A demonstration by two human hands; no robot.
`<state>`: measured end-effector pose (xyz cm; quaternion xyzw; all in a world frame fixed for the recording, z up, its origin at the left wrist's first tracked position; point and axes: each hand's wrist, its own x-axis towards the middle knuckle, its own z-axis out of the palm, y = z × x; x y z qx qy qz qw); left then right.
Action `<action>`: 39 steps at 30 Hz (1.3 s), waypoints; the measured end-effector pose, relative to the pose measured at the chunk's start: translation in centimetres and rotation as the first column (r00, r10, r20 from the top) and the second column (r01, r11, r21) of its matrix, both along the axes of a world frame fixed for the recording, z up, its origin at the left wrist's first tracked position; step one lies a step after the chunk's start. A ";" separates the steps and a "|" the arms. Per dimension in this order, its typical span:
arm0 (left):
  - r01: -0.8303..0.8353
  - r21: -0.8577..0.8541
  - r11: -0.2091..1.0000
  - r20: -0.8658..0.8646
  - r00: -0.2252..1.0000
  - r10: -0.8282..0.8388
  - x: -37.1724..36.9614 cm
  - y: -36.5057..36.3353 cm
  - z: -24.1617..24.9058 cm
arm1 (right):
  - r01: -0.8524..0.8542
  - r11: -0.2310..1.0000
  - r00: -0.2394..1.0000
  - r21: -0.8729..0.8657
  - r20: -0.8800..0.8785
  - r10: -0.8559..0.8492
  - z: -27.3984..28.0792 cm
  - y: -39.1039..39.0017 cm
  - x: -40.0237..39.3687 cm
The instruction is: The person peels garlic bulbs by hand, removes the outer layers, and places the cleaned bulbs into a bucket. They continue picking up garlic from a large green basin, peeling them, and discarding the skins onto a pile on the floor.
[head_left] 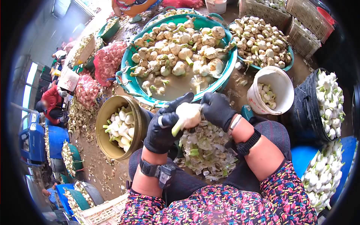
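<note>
Both my hands wear black gloves. My left hand (162, 129) is closed round a white garlic bulb (188, 114), its short green stem pointing down and left. Against the bulb's right side, my right hand (218, 109) has its fingers curled in a pinch; what they hold, if anything, is hidden. Below the hands, between my knees, lies a heap of peeled garlic skins and trimmings (210, 153). Just ahead stands a large teal tub (123, 77) with unpeeled garlic bulbs (174, 48) and murky water.
On the left is a tan bucket (100, 137) of peeled garlic; right, a white bucket (255, 98) holds small bulbs. A black bucket (305, 108) of white garlic stands far right. Crates (258, 11) and another garlic tub (288, 62) lie behind. A person in red (52, 101) sits left.
</note>
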<state>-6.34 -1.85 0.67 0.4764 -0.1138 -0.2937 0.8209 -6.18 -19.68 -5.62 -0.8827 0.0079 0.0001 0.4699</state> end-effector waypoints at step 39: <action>-0.038 -0.358 0.933 -0.291 0.954 -0.073 0.5 0.1 -2.1 | 0.318 0.941 0.930 -0.112 0.229 -0.287 1.2 -2.3 1.2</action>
